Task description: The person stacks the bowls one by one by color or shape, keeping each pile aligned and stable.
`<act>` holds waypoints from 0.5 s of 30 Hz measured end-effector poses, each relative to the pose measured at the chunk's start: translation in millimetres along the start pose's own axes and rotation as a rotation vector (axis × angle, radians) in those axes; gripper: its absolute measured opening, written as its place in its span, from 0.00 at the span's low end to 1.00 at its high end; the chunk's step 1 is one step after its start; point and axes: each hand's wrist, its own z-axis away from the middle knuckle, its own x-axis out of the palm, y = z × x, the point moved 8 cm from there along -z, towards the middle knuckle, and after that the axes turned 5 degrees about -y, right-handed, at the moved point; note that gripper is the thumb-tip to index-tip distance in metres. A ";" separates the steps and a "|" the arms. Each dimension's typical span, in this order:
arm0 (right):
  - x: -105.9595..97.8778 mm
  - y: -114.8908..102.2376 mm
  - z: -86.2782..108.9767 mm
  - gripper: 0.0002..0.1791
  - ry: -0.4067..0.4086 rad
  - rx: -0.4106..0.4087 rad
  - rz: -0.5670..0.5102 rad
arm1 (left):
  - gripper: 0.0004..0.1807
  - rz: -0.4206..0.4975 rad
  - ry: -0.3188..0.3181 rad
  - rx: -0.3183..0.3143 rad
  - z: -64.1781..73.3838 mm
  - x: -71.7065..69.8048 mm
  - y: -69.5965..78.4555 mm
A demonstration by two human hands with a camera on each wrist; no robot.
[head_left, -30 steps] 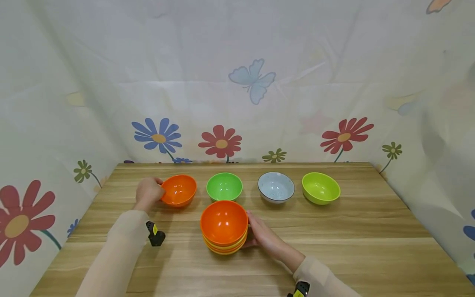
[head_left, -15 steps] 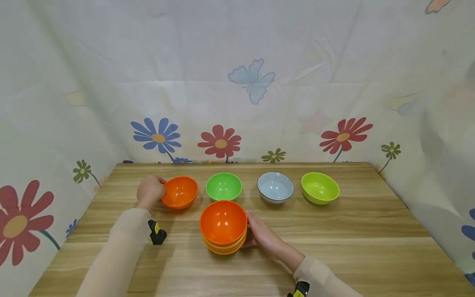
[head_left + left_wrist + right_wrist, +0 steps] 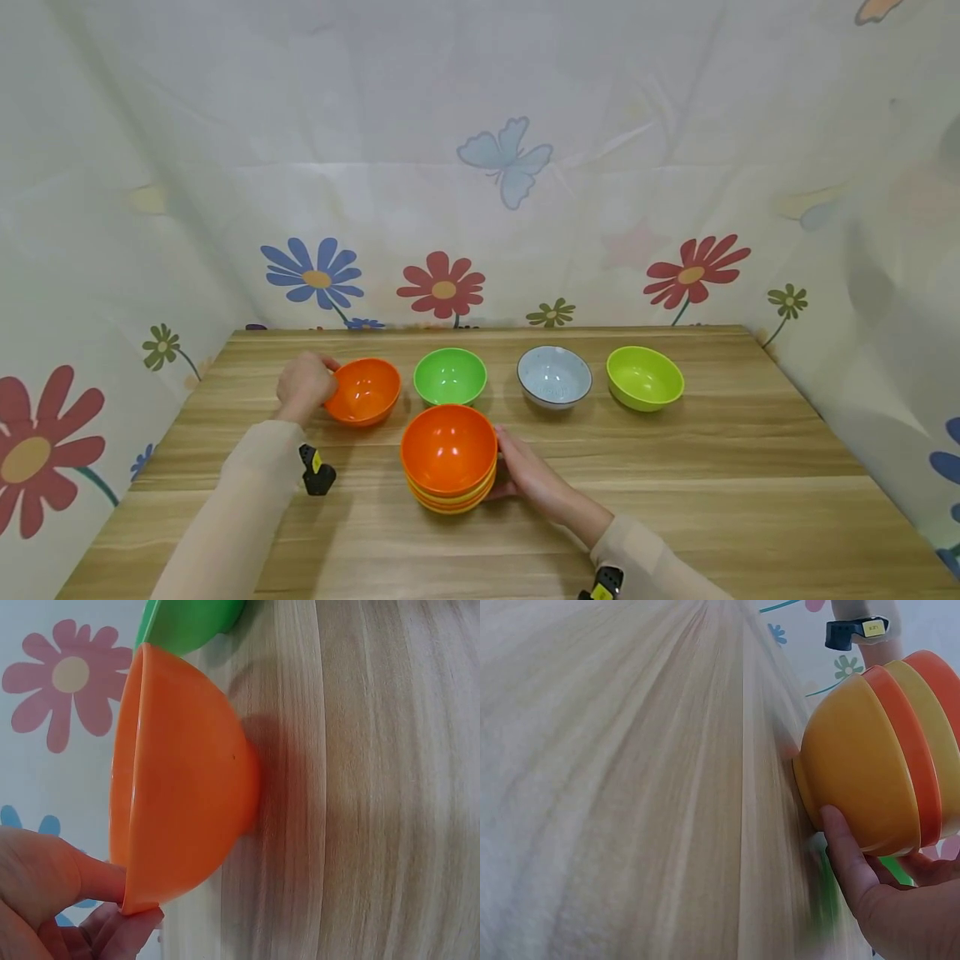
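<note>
At the back left, my left hand (image 3: 306, 385) pinches the rim of an orange bowl (image 3: 363, 392). The left wrist view shows the thumb inside that bowl (image 3: 184, 780) and fingertips outside. Whether its base touches the table I cannot tell. Nearer to me stands a stack of bowls (image 3: 448, 454), orange on top with yellow and orange layers below. My right hand (image 3: 528, 471) rests against the stack's right side with fingers mostly straight. In the right wrist view, its thumb lies low on the bottom yellow bowl (image 3: 855, 765); the other fingertips are partly hidden.
A green bowl (image 3: 450, 377) stands right behind the stack. Farther right in the same row are a pale blue-grey bowl (image 3: 554, 377) with a dark rim and a lime bowl (image 3: 645, 379). The wooden table (image 3: 720, 500) ends at a flowered cloth backdrop (image 3: 585, 208).
My left hand has shifted slightly right and toward me with the orange bowl. My right hand and the stack have stayed in place; the view has drifted a little.
</note>
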 end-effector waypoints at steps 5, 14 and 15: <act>0.3 -1.4 -0.2 0.33 0.006 0.000 0.013 | 0.19 -0.033 0.011 0.019 0.6 -0.1 0.9; 0.4 -1.9 -0.5 0.31 0.010 -0.004 0.010 | 0.21 -0.079 0.016 0.080 5.7 -6.8 8.9; 0.3 -1.9 -0.4 0.31 0.010 -0.005 0.009 | 0.20 -0.082 0.017 0.085 6.5 -7.5 10.1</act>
